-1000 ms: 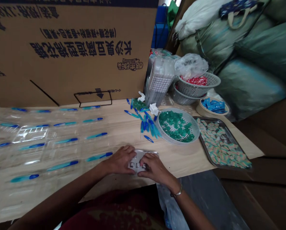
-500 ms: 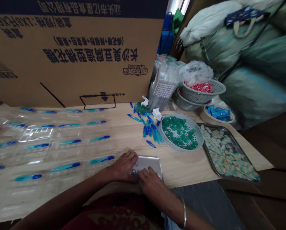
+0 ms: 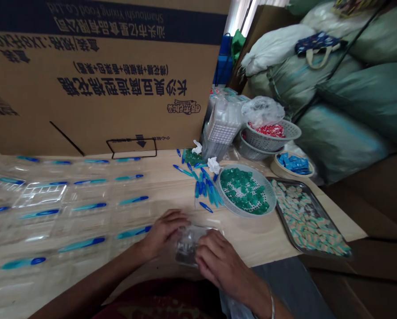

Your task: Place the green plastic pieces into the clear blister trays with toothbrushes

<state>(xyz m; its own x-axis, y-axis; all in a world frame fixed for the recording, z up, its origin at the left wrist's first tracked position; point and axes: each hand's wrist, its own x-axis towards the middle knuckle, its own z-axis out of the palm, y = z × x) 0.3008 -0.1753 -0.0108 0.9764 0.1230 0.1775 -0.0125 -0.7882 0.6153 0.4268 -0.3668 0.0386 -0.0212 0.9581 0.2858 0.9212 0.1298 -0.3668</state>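
Head view: left hand [image 3: 165,232], one, fingers stretched to the far left corner of the tray [image 3: 186,255]; right hand [image 3: 220,259], one, fingers curled over its right side. Grip: fingertips blurred and partly hidden; whether either hand is clamped on the plastic or merely rests there, cannot tell. Bangle [image 3: 273,305], one, right wrist.

Tray: one, clear plastic, between the hands, toward the near edge of the table [image 3: 165,190]. Handling, as judged: light, thin, slick, fairly stiff but apt to dent or crack if squeezed; best taken by opposite rims.

Left of the hands: laid trays [image 3: 40,195], clear, edges merging, not countable; sticks [image 3: 81,244] on them, blue and teal, fifteen visible, rows of four, four, four and three from far to near.

Ahead and to the right: loose sticks [image 3: 203,184], one heap, overlapping, uncounted, plus one just beside it. Paper wads [image 3: 213,165], white, two. Round basket [image 3: 248,213], one; green pieces [image 3: 238,181], many. Stacked baskets [image 3: 293,135], two; red packets [image 3: 271,129] in the upper, uncounted. Bowl [image 3: 286,171], one; blue packets [image 3: 294,164], uncounted. Metal tray [image 3: 322,210], one; striped pieces [image 3: 308,226], too many to count.

Behind: carton [image 3: 101,115], one; sacks [image 3: 351,137], several, number unclear.
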